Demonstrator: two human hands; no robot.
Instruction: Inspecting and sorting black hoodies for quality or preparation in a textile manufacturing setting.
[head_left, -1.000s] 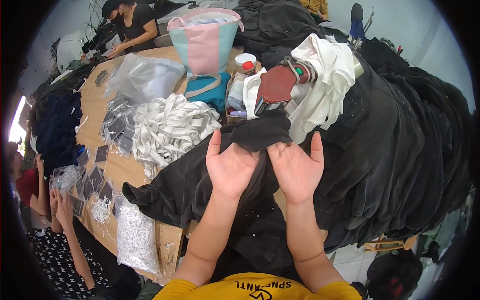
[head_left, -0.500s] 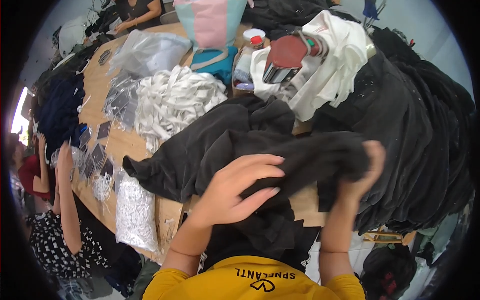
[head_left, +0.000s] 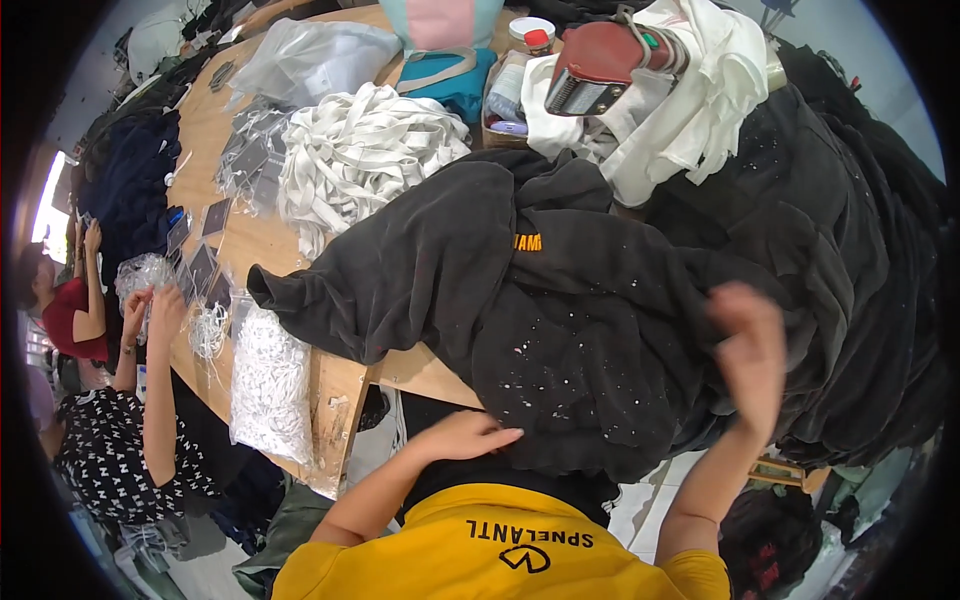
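A black sweatshirt [head_left: 590, 350], speckled with white bits and carrying a small yellow print, lies spread and rumpled over the near table edge. Beside its lower left edge is my left hand [head_left: 462, 437], low against my body, with a finger stretched out flat and nothing visible in it. My right hand [head_left: 748, 345] is at the garment's right side, over the dark cloth. Motion blurs its bent fingers, so whether they grip the fabric is unclear.
White straps [head_left: 370, 160] lie heaped behind the sweatshirt. A bag of white cords [head_left: 270, 385] rests at the left edge. Dark garments [head_left: 850, 270] pile up on the right; a red-brown device [head_left: 605, 65] sits on white cloth. At left, a co-worker's hands [head_left: 150, 310] handle clear plastic.
The bunched sweatshirt now lies spread, showing its print and specks. My left hand has dropped toward my body; my right hand has moved slightly right. The view has shifted a little.
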